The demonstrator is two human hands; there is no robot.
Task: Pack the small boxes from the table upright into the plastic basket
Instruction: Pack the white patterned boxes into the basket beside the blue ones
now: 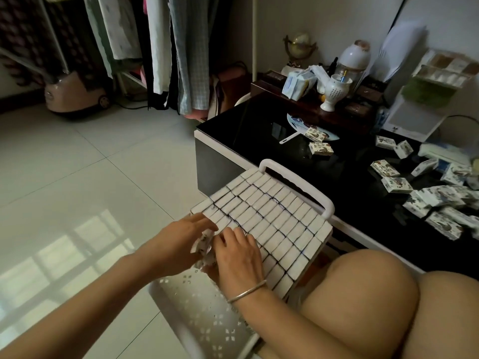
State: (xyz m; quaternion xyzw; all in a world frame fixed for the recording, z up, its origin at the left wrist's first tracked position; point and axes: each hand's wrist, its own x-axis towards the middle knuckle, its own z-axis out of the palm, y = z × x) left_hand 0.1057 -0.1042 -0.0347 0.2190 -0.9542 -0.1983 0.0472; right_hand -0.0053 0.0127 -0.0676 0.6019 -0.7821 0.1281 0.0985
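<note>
A white plastic basket [327, 203] leans tilted between my knee and the black table, filled with tight rows of upright small white boxes [269, 211]. My left hand [181, 237] and my right hand [237, 252] meet at the near left corner of the packed rows. Between them they hold a few patterned small boxes [203, 244], partly hidden by the fingers. My right fingers curl over the boxes at the row's edge. Loose small boxes [438, 200] lie scattered on the table at the right; two more boxes [320, 147] lie farther back.
The black glass table [248, 133] carries a hand fan [298, 125], a white cup [335, 92], tissue packs, a jar and a carton of boxes [445, 71] at the back. Clothes hang at the upper left over a tiled floor. My bare knee [363, 288] is beside the basket.
</note>
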